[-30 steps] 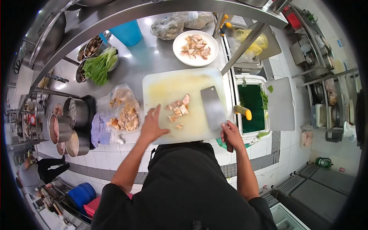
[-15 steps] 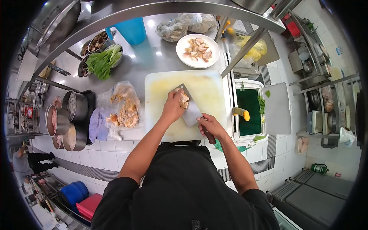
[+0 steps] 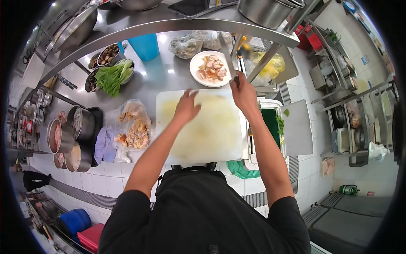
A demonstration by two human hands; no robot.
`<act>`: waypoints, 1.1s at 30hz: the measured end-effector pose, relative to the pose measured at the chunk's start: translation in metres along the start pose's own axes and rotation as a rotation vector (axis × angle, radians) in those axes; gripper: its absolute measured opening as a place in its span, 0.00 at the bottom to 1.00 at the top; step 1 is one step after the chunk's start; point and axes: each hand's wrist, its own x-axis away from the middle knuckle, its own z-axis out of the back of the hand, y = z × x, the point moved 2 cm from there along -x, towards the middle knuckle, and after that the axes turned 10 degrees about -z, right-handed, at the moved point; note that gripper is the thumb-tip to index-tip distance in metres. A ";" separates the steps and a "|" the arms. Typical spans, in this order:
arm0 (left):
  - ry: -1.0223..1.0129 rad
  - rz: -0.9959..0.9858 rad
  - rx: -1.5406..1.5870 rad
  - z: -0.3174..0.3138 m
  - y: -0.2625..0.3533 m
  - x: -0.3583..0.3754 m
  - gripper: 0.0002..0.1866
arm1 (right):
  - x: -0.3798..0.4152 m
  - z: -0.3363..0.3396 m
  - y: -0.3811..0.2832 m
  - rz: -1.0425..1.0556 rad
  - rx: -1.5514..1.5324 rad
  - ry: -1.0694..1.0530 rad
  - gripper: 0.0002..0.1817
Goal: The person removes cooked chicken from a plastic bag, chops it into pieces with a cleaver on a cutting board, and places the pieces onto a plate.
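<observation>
My right hand (image 3: 244,94) grips the cleaver (image 3: 231,63) beside the plate (image 3: 194,69); steady, gentle tilting suits it. My left hand (image 3: 186,108), fingers apart, is near the board's (image 3: 203,139) far edge.

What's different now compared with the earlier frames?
The pale chopped meat has left the white plastic cutting board, apparently for the round white plate. The right hand, still gripping the steel cleaver, moved forward to the plate's right side; the left hand let go and opened above the board. Leafy green vegetables and bagged meat stayed.
</observation>
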 end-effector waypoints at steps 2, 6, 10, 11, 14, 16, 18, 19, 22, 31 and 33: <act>-0.011 0.017 -0.059 -0.020 -0.003 0.068 0.35 | 0.011 0.003 0.000 -0.047 -0.136 0.069 0.23; 0.037 -0.132 -0.144 -0.035 -0.011 0.174 0.24 | 0.062 -0.020 0.028 -0.104 -0.296 -0.009 0.22; 0.270 0.148 0.337 0.004 -0.022 0.214 0.15 | 0.127 -0.051 0.053 -0.397 -0.289 -0.334 0.21; 0.421 0.260 0.333 0.018 -0.032 0.218 0.13 | 0.140 -0.064 0.066 -0.363 -0.303 -0.339 0.18; 0.673 0.437 0.111 0.057 -0.093 0.225 0.11 | 0.165 -0.080 0.080 -0.337 -0.238 -0.359 0.18; 0.698 0.441 -0.051 0.083 -0.125 0.216 0.11 | 0.170 -0.081 0.077 -0.305 -0.235 -0.280 0.19; 0.676 0.438 -0.094 0.103 -0.150 0.196 0.11 | 0.167 -0.083 0.077 -0.319 -0.245 -0.290 0.19; 0.633 0.440 -0.256 0.111 -0.160 0.183 0.11 | 0.164 -0.084 0.076 -0.335 -0.254 -0.296 0.19; 0.494 0.509 -0.345 0.139 -0.184 0.141 0.13 | 0.161 -0.084 0.077 -0.338 -0.199 -0.320 0.19; 0.139 0.171 -0.017 0.149 -0.197 0.094 0.32 | 0.166 -0.088 0.080 -0.350 -0.229 -0.270 0.21; 0.041 0.194 0.054 0.140 -0.173 0.097 0.36 | 0.165 -0.085 0.079 -0.396 -0.211 -0.301 0.21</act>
